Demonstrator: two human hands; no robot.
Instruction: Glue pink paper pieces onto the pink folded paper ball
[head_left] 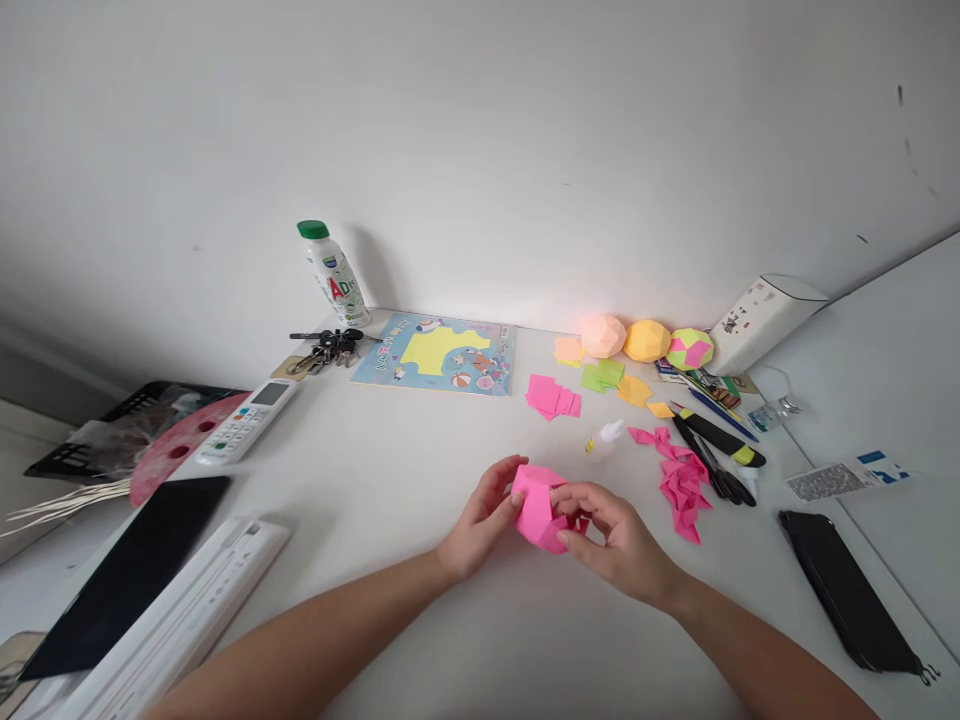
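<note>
A pink folded-paper ball [534, 505] is held between both hands above the table's near middle. My left hand [484, 515] is closed on its left side, thumb on the near face. At its right side, where a gap shows between the folds, the fingers and thumb of my right hand [604, 535] grip the paper. Several folded pink paper pieces [684, 485] lie in a pile to the right. A small glue bottle [604, 438] with a white tip rests just beyond the ball. Pink paper squares [553, 396] are spread farther back.
Three finished paper balls, one orange [647, 341], line the wall near a white box [765, 320]. Scissors [720, 465] and a cutter lie right, beyond a black pouch [851, 590]. A bottle [335, 275], keys [334, 345], remote [247, 422] and tablet [127, 575] occupy the left.
</note>
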